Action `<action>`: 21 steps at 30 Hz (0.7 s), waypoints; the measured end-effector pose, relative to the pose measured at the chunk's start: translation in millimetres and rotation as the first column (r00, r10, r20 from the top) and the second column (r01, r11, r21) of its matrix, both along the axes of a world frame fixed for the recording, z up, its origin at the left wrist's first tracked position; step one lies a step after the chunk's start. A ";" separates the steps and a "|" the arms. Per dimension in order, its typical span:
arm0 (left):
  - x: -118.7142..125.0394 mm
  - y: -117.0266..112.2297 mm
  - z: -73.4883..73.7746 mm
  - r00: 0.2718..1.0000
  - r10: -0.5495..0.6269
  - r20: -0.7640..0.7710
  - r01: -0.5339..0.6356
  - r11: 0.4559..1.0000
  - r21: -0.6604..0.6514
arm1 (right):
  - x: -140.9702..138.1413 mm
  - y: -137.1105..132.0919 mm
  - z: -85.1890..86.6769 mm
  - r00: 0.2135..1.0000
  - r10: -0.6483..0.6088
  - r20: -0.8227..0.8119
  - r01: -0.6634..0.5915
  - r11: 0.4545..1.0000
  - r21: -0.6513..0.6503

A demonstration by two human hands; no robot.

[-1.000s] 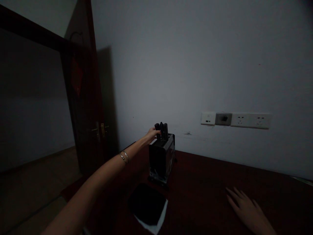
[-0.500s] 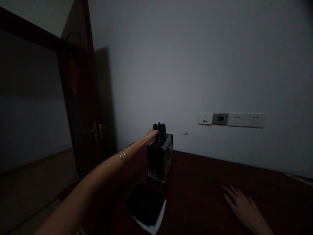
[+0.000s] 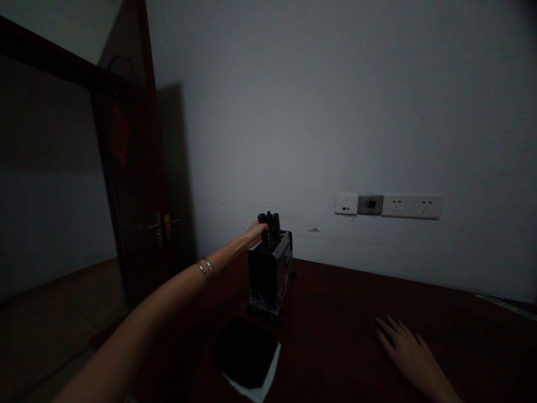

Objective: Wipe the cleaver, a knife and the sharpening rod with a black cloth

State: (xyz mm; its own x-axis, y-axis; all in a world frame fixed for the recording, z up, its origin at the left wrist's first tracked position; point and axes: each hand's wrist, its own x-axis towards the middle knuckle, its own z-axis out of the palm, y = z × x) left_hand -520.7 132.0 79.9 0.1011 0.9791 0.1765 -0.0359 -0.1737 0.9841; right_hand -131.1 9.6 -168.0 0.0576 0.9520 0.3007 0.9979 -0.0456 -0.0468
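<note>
The room is dim. My left hand reaches far forward, its fingers closed round a black knife handle that sticks up from a dark knife block on the dark red table. Two more black handles stand beside it in the block. Thin bracelets circle my left wrist. My right hand lies flat on the table at the lower right, palm down, fingers spread, holding nothing.
A black square object on a white sheet lies in front of the block. A row of wall sockets runs along the grey wall. A dark wooden door with brass handles stands at the left.
The view has drifted slightly, so everything sits a little further left. My left hand stays closed on the knife handle and my right hand stays flat on the table.
</note>
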 end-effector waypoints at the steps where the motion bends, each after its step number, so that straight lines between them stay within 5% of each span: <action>1: 0.0 0.4 0.2 1.000 0.001 0.001 -0.001 1.000 0.001 | -0.2 0.1 -0.1 1.000 -0.002 -0.001 0.002 1.000 -0.001; 12: -2.6 2.4 12.0 0.999 0.028 0.022 -0.029 0.999 0.031 | -2.4 -2.3 3.9 1.000 0.004 0.018 -0.004 1.000 0.000; 21: -5.6 1.4 39.6 0.996 0.059 0.064 -0.063 0.997 0.055 | -4.5 -3.2 5.4 1.000 0.006 0.013 -0.006 1.000 0.010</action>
State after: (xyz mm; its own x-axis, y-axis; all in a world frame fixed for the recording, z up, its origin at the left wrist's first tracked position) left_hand -526.4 133.4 119.5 0.0288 0.9713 0.2360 -0.0841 -0.2329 0.9689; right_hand -135.6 6.4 -162.5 0.0476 0.9493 0.3108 0.9987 -0.0388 -0.0346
